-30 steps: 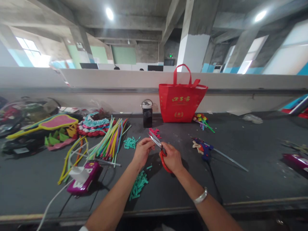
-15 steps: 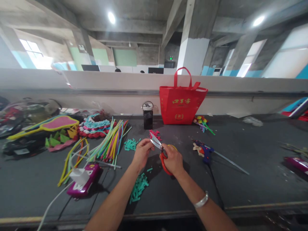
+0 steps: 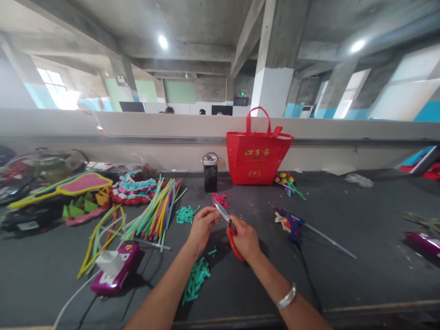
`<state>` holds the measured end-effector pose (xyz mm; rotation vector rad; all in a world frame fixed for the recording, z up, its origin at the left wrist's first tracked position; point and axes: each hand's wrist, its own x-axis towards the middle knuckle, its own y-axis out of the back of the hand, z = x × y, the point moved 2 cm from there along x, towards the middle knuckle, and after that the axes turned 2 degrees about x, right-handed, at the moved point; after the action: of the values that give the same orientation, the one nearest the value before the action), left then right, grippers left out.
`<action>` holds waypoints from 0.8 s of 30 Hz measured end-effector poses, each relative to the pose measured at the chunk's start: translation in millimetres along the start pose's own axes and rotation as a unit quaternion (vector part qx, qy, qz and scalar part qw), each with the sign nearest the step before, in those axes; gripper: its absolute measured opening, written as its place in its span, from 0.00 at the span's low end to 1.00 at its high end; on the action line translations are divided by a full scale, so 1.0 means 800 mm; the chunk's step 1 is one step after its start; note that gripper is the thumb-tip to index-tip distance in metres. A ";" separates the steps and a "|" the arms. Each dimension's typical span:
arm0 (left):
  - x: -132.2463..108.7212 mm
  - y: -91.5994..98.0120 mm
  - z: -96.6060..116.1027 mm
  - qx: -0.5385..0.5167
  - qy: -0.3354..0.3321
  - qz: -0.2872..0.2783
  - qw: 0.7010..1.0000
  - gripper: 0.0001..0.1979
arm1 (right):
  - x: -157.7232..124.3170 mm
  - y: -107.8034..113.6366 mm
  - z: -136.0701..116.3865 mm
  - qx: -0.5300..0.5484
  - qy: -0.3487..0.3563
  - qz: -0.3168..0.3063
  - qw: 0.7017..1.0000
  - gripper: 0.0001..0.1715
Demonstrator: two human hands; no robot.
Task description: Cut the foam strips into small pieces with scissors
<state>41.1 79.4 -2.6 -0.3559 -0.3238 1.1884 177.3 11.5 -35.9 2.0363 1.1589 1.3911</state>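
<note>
My right hand point(image 3: 245, 237) is wrapped round the red handles of a pair of scissors point(image 3: 233, 243). Their blades point up and left, nearly together, with the tips by my left hand point(image 3: 203, 228). The thumb and fingers of my left hand are pinched; whatever lies between them is too small to make out. Below my left wrist is a pile of short green pieces point(image 3: 196, 278), with a few loose bits point(image 3: 212, 251) beside it. Another small green heap point(image 3: 186, 214) lies to the left of that hand. Red pieces point(image 3: 221, 200) lie just beyond the blades.
Long colourful pipe cleaners point(image 3: 161, 206) lie left, near a purple power strip point(image 3: 118, 270) with a white plug. A black bottle point(image 3: 210, 176) and a red bag point(image 3: 257, 160) stand at the back. To the right rests a glue gun point(image 3: 292, 225) with its cord.
The scissor blades have closed from wide apart to nearly together. The whole scene sits slightly lower as my head tilts up; both hands keep about the same place over the table.
</note>
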 end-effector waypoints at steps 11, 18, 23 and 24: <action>0.004 0.002 -0.001 -0.052 0.015 -0.012 0.998 0.11 | 0.020 -0.003 0.010 0.034 -0.077 0.022 0.996 0.18; 0.000 -0.004 -0.010 -0.052 0.071 -0.087 0.992 0.11 | 0.031 0.008 0.014 0.260 -0.087 0.037 0.961 0.22; -0.004 -0.005 -0.020 -0.014 0.112 -0.140 0.984 0.11 | 0.029 0.006 0.019 0.392 -0.070 0.056 0.916 0.24; -0.005 -0.005 -0.022 -0.003 0.118 -0.149 0.982 0.11 | 0.028 0.005 0.018 0.408 -0.066 0.051 0.909 0.24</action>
<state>50.9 72.4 -17.1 -0.4341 -0.1659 0.8421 195.2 28.7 -26.2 2.7131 1.7939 0.8329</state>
